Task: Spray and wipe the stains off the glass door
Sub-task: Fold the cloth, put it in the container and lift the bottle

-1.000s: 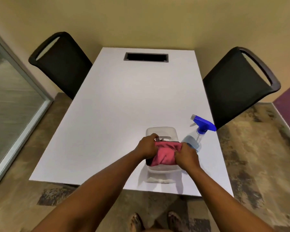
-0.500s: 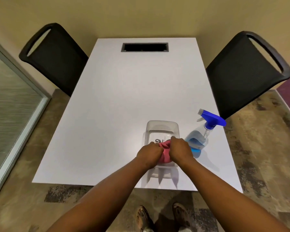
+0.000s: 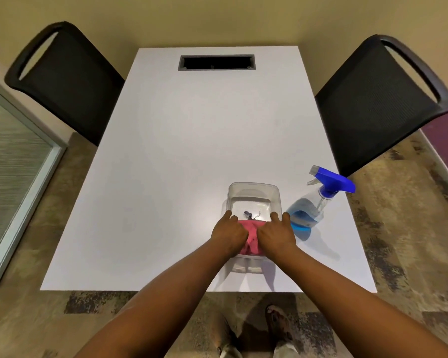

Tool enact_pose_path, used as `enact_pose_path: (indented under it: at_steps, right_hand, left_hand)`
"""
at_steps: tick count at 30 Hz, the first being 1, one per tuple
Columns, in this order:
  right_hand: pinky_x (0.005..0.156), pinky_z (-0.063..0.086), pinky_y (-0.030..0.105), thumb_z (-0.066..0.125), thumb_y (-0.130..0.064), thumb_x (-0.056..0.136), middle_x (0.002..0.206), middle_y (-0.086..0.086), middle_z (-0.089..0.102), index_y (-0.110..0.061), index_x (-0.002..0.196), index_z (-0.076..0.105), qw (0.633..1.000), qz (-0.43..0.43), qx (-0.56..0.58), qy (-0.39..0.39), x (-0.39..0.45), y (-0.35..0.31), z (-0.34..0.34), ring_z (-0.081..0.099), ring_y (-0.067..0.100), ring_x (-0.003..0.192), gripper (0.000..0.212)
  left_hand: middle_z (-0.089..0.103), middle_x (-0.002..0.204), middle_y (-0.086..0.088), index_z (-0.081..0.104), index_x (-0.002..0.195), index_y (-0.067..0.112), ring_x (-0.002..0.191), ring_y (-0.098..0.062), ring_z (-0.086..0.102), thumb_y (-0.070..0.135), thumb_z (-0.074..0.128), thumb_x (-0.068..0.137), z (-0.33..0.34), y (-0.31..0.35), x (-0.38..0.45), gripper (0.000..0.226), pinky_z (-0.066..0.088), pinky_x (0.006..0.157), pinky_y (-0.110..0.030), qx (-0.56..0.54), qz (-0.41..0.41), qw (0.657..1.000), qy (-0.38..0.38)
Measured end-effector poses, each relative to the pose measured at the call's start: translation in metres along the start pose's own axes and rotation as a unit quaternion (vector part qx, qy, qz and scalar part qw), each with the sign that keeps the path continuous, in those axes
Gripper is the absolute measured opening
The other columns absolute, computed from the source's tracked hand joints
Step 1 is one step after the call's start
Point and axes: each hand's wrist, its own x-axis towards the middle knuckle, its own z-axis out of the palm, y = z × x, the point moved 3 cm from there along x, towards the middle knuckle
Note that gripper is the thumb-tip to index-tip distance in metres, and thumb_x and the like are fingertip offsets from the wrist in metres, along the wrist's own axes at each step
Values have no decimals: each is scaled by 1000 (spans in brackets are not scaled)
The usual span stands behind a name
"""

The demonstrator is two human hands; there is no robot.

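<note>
A pink cloth [image 3: 252, 237] lies bunched in the near end of a clear plastic tub [image 3: 254, 188] on the white table [image 3: 192, 151]. My left hand [image 3: 228, 235] holds the cloth's left side and my right hand [image 3: 277, 235] its right side, with the hands close together and fingertips pointing forward over the tub. Some small dark bits lie on the tub's floor. Just right of the tub stands a clear spray bottle [image 3: 307, 213] of blue liquid with a blue trigger head; neither hand touches it. The glass door [image 3: 8, 182] fills the left edge of the view.
Two black chairs flank the table, one at the left [image 3: 70, 81] and one at the right [image 3: 378, 99]. A dark cable slot [image 3: 216, 62] is cut into the table's far end. My feet stand on patterned carpet at the table's near edge.
The cloth, held spread between my hands above the tub, has been bunched up and brought down into the tub's near end. My hands moved together. The bottle has not moved.
</note>
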Motion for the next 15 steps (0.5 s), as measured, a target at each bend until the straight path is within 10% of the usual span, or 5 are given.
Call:
enact_pose_path:
  at_steps: [7,12,15]
  right_hand:
    - [106,41,39,58,-39,97,126,5,63,-23,125,60,983,36,172,58,-6,12,-8,55,24,120,32]
    - [65,44,22,61,-36,95,84,1,67,-16,94,64,840,171,456,237,-45,60,-1,61,17,76,20]
    - [66,46,21,67,-46,89,84,0,64,-18,89,56,801,222,495,252,-60,81,12,60,16,75,30]
  left_hand:
    - [70,109,-3,70,102,16,115,-29,51,17,53,97,-1,-2,1,18,31,105,-39,5,12,1000,-8]
    - [69,99,-8,63,87,16,102,-31,59,15,53,89,-40,5,9,10,36,73,-34,-122,-7,991,59]
    - [70,107,-6,67,102,15,108,-29,61,23,54,94,-66,14,22,17,45,71,-34,-266,-22,958,108]
